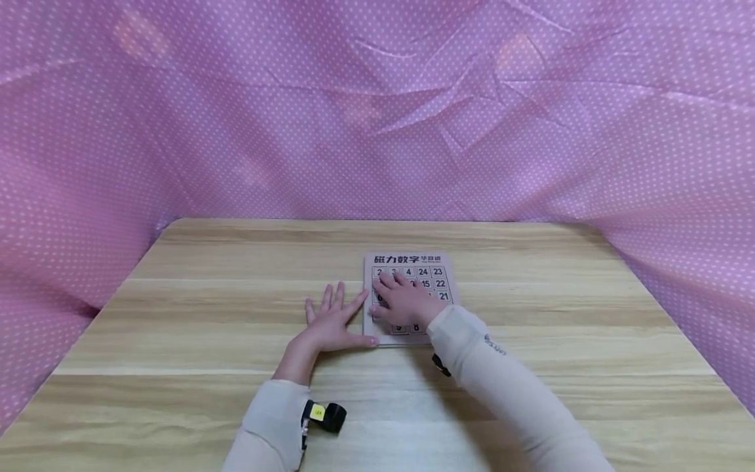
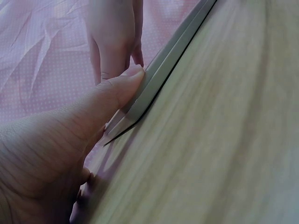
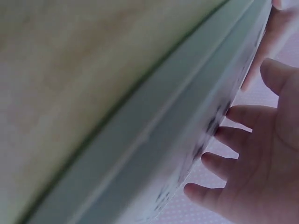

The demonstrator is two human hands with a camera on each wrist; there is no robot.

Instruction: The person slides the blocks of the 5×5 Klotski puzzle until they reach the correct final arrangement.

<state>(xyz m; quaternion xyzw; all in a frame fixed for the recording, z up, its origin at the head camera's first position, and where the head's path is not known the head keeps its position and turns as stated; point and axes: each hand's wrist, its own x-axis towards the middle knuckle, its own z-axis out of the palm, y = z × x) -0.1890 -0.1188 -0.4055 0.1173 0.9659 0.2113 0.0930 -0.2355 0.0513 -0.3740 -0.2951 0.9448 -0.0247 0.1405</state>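
A pale number slide puzzle (image 1: 392, 339) lies on the table, with dark printed characters along its far edge and rows of numbered tiles (image 1: 423, 272). My right hand (image 1: 408, 303) is over the tiles with its fingers spread and fairly straight, covering several numbers. In the right wrist view its fingertips (image 3: 216, 163) reach the puzzle's face (image 3: 187, 154). To the puzzle's left, my left hand (image 1: 330, 328) is spread out on the table. Its thumb (image 2: 117, 88) touches the puzzle's side near the front left corner, while its index finger reaches the left edge.
The wood-grain table (image 1: 206, 341) extends around the puzzle on all sides. A pink dotted cloth (image 1: 377, 131) hangs behind the table and along both sides. A black wrist camera (image 1: 333, 417) is strapped to the left sleeve.
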